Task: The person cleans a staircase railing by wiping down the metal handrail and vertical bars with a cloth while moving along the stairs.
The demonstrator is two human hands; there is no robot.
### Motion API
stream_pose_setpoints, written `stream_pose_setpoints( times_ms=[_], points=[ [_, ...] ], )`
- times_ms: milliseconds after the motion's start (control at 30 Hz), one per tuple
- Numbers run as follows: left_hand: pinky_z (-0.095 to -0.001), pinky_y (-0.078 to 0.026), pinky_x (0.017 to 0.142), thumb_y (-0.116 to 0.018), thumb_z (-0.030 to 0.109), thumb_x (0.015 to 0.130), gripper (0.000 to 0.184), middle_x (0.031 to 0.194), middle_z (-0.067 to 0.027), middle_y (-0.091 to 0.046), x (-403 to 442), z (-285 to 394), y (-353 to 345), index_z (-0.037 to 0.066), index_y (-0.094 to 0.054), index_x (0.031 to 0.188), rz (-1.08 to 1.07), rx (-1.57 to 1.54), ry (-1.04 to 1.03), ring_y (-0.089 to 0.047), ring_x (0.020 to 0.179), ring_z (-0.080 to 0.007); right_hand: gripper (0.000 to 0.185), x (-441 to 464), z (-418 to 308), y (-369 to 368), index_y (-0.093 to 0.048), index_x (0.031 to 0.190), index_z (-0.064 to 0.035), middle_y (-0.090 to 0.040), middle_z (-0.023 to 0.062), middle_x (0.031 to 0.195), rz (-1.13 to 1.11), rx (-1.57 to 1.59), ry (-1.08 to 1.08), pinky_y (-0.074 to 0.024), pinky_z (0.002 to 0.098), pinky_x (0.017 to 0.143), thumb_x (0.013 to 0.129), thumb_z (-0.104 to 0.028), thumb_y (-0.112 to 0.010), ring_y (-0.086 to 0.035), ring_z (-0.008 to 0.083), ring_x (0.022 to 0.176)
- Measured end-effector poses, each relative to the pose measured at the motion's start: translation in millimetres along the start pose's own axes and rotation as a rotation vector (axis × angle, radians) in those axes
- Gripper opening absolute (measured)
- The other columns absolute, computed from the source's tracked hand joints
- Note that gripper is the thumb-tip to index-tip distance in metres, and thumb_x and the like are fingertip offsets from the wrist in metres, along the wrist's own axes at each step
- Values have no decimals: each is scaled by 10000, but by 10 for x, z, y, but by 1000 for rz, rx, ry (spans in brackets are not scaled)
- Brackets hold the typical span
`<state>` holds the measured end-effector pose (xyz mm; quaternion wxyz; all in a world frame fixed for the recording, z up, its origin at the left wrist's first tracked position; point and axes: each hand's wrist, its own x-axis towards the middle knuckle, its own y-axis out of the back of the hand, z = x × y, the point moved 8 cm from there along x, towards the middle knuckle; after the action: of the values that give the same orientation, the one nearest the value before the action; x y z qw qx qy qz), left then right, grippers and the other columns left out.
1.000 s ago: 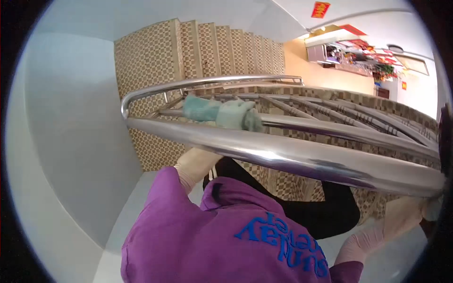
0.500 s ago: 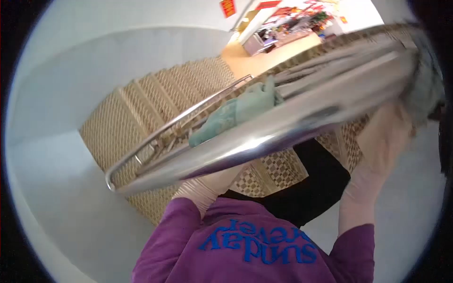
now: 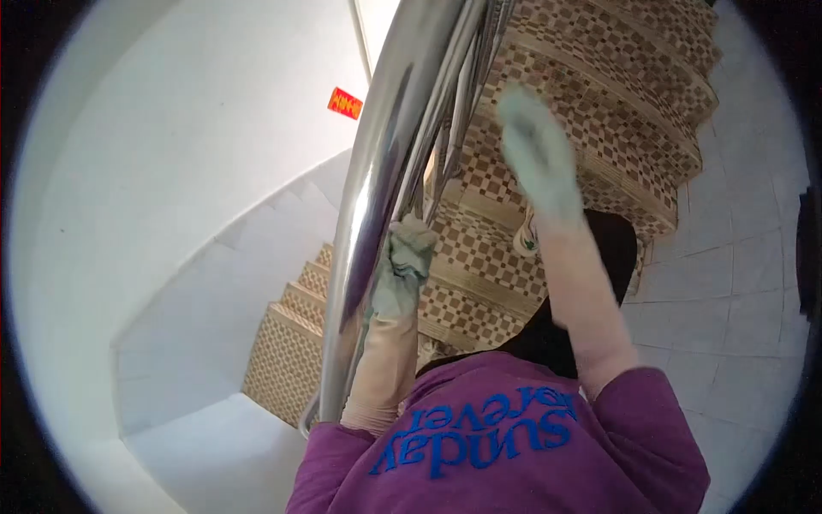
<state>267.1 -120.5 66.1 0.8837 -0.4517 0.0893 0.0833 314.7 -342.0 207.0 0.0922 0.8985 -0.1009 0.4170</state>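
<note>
Both hands wear long rubber gloves, pale green at the hand and cream along the forearm. My left hand (image 3: 404, 265) is closed beside a thick polished metal handrail (image 3: 364, 197), close to the thin balusters (image 3: 454, 111) under it. A greyish, crumpled-looking shape shows at its fingers, but I cannot make out what it is. My right hand (image 3: 539, 154) is apart from the rail, raised over the stairs to the right. It is smeared by motion, and its fingers cannot be made out.
Winding stairs (image 3: 599, 94) with brown checkered tiles rise at the upper right, and lower steps (image 3: 287, 347) show at left. A light shoe (image 3: 526, 240) stands on a tread. White wall with a red paper sign (image 3: 345, 103) is at left; a tiled wall (image 3: 728, 283) is at right.
The view has turned, so the handrail now runs upright instead of slanting across. My left hand is now on the near side of the rail; my right hand has come away from the rail's upper end.
</note>
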Motion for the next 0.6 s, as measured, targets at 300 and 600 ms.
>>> stream_pose_setpoints(
  times_ms=[300,600],
  points=[
    [-287,-559,843,-644,84,889,508,1216,-168,-563,-50,-93,-1283,-32,-454,1346,-367,1212,-307,-603,1057,-212,490,-1773,-46,-144,-478,1405,-42,-581,98,1308,-62,619,-897,-456,376,1027,993,-260,-626,-553,171,1188],
    [-382,-333,1171,-738,52,809,792,1511,-238,-407,-670,849,-2395,-22,-352,1496,-913,1554,-777,-401,1415,-320,437,-485,307,56,-459,1416,-73,-532,73,1326,527,1014,-507,-426,302,1021,1059,-323,-490,-517,155,1213]
  ],
)
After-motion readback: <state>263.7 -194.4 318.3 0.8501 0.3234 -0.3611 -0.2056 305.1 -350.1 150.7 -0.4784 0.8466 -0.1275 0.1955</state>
